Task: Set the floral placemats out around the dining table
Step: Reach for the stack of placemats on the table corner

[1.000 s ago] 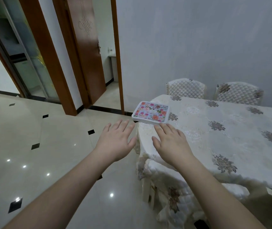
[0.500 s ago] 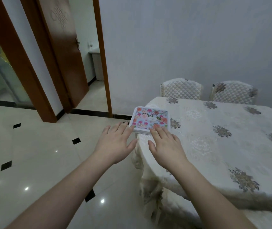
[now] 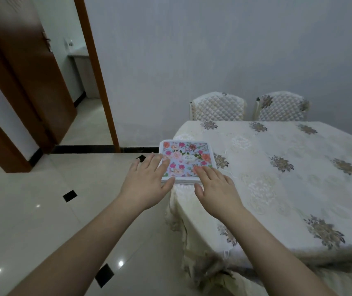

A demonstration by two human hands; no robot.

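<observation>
Placemats [image 3: 187, 160]: floral stack at near-left corner of bench [image 3: 277, 180] | left hand [image 3: 148, 182]: grip released, flat, fingers over stack's left edge, thumb at its front edge | right hand [image 3: 215, 189]: grip released, fingertips on stack's near-right corner.

Grey wall [image 3: 213, 50], glossy tiled floor [image 3: 32, 210] — two quilted chairs [image 3: 219, 107], brown door [image 3: 32, 71].

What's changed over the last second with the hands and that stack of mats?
Both hands have moved forward onto the stack of floral placemats: the left hand now lies against its near left corner, and the right hand has its fingertips on the near edge. Neither has closed around it yet. The stack sits unmoved at the corner of the dining table, and no mat is laid out.
</observation>
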